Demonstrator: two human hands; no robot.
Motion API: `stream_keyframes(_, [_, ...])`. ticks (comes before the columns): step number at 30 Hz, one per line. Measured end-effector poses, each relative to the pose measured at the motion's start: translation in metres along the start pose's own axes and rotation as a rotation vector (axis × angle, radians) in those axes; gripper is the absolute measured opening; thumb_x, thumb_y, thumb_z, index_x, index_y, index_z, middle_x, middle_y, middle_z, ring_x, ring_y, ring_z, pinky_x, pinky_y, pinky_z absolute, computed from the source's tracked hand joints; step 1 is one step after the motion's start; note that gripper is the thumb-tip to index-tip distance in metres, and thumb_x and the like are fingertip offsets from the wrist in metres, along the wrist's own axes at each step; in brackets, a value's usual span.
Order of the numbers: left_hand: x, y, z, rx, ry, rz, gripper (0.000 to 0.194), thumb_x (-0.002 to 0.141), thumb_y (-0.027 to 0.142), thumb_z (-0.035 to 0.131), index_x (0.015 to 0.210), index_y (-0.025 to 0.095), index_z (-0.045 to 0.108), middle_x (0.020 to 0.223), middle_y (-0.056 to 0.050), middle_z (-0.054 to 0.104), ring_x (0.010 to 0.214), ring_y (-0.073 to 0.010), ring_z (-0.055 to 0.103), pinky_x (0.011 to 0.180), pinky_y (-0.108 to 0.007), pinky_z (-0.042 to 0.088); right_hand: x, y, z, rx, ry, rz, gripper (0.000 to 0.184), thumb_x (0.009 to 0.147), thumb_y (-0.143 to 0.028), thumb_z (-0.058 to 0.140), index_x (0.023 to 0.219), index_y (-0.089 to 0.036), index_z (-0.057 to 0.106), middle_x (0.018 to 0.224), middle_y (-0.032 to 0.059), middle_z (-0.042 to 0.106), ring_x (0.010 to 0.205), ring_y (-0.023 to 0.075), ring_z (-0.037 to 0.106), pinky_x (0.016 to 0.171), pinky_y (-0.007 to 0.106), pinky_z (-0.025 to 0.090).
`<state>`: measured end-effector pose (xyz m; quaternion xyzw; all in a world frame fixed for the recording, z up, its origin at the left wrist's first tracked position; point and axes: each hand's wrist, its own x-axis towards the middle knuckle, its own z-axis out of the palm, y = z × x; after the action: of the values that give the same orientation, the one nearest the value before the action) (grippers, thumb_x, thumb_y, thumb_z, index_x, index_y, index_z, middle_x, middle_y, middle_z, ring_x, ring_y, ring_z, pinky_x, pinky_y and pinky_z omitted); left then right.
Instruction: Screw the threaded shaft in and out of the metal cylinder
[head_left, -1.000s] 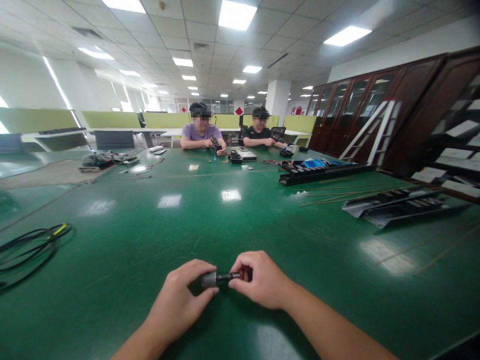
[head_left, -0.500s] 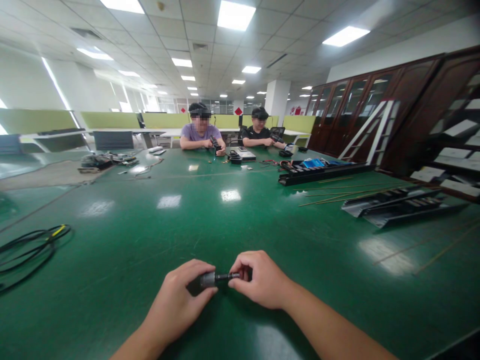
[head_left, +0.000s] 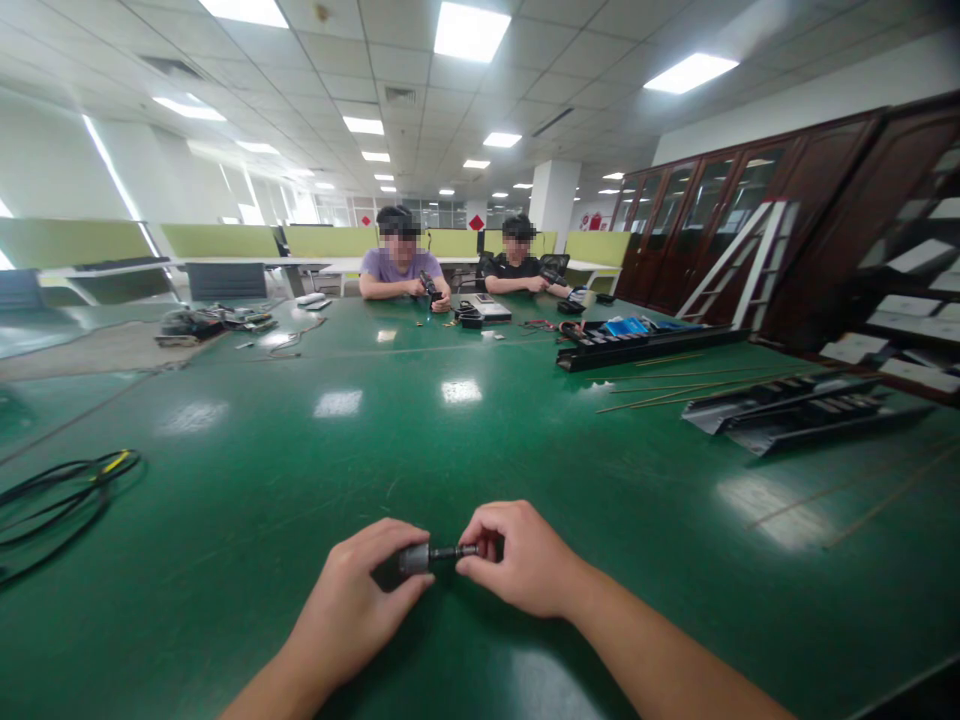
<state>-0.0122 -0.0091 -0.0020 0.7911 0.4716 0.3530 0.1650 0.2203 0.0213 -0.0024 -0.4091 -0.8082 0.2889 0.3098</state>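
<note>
Between my two hands, just over the near part of the green table, is a short grey cylinder with a thin dark shaft. My left hand is closed around the thick cylinder end, thumb below and fingers above. The shaft points to the right, and its tip sits in the pinch of my right hand. The piece lies roughly level. My right fingers partly hide the shaft's far end, and I cannot make out its exact kind.
A coiled black cable lies at the left. Dark metal channels, another channel with parts and thin rods are on the right. Two people sit across the table, each holding a dark tool; one wears a purple shirt. A stepladder stands behind.
</note>
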Motion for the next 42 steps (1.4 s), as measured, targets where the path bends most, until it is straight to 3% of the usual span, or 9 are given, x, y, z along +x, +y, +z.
stream_keyframes(42, [0.0020, 0.0022, -0.0040, 0.019, 0.011, 0.016, 0.024, 0.079, 0.019, 0.071, 0.102, 0.026, 0.070, 0.098, -0.002, 0.072, 0.090, -0.0200, 0.069, 0.084, -0.030, 0.056, -0.0002, -0.0022, -0.0055, -0.006, -0.005, 0.010, 0.007, 0.075, -0.021, 0.073, 0.078, -0.017, 0.069, 0.069, -0.0008, 0.065, 0.063, 0.0130, 0.059, 0.062, 0.024, 0.043])
